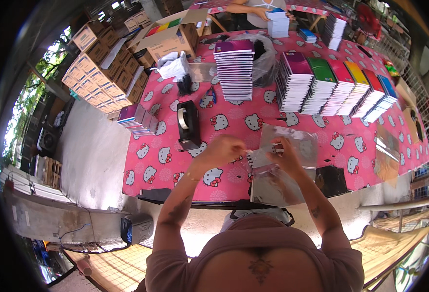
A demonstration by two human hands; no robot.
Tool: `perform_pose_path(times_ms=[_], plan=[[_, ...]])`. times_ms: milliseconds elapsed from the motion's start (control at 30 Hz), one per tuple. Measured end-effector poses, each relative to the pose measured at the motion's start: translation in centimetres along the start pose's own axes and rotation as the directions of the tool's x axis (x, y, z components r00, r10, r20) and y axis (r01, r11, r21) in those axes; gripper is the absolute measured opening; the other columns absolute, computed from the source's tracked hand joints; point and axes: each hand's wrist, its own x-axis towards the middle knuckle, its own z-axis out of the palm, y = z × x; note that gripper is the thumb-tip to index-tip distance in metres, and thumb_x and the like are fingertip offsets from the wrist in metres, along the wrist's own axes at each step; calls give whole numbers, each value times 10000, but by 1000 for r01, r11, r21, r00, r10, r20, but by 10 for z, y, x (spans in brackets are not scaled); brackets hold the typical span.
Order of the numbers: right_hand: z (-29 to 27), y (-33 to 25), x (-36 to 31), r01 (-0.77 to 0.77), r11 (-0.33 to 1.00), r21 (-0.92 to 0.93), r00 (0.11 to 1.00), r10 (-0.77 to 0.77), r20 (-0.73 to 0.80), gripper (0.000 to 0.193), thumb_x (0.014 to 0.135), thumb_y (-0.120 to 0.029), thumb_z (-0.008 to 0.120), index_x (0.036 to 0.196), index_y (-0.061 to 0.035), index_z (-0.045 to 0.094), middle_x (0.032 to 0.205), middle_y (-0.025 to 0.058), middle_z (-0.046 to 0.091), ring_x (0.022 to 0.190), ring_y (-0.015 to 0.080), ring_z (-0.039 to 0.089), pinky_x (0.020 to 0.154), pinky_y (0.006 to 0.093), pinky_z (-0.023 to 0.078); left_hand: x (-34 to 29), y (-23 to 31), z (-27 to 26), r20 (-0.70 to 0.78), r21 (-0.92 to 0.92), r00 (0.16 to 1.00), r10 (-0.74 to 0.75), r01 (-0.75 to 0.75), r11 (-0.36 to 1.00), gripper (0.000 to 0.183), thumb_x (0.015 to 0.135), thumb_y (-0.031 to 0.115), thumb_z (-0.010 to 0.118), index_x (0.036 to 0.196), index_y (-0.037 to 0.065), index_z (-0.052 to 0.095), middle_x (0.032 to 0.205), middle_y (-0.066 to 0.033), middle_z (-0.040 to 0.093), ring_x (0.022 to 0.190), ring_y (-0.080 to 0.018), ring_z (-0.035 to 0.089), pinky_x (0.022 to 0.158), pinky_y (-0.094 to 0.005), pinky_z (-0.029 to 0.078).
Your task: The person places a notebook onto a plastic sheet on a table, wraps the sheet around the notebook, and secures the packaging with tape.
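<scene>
Head view: we pinch a clear plastic sleeve (277,168) at its top edge, left hand (222,152) and right hand (283,155) both closed on it, just right of the black tape dispenser (188,124). It looks light, limp and slippery; corners grip best.

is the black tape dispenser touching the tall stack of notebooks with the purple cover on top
Apart. The head view shows the black tape dispenser standing nearer the person, with a plain stretch of pink tablecloth between it and the purple-topped stack.
</scene>
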Motion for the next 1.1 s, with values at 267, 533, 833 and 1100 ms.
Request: perform_pose_path(times_ms=[267, 533, 833, 1100], plan=[[0, 5, 4, 49, 995, 87, 999, -50, 8, 498, 770, -134, 819, 1196, -82, 566, 1183, 96, 513, 991, 207, 576, 811, 344, 533, 97, -28, 20, 494, 236, 866, -78, -47, 971, 376, 829, 370, 777, 956, 45, 635, 818, -90, 657, 730, -212, 642, 622, -353, 474], [6, 8, -1, 1, 970, 244, 1000, 1, -11, 473, 820, -74, 776, 1228, -85, 536, 1227, 49, 479, 1029, 159, 536, 821, 309, 514, 56, -56, 69, 133, -238, 963, -233, 260, 936, 456, 907, 469, 673, 1027, 33, 622, 953, -107, 640, 911, -295, 635, 752, -399, 495], [7, 85, -29, 53, 877, -478, 998, -30, 55, 603, 847, -345, 727, 1361, -113, 515, 1441, 153, 437, 1300, 345, 465, 1081, 514, 357, 10, 24, 82, -203, 537, 976, -73, 173, 826, 658, 692, 527, 808, 1011, -14, 611, 1038, -198, 592, 993, -396, 602, 866, -510, 490], [7, 31, 25, 490, 584, -646, 869, -269, 416, 926, 793, -502, 749, 1527, -105, 347, 1560, 152, 345, 1473, 331, 261, 1163, 590, 185, -18, 47, 14, -746, 69, 654, -125, 263, 962, 473, 773, 309, 845, 1013, -2, 583, 891, -87, 644, 761, -248, 635, 699, -371, 540]])
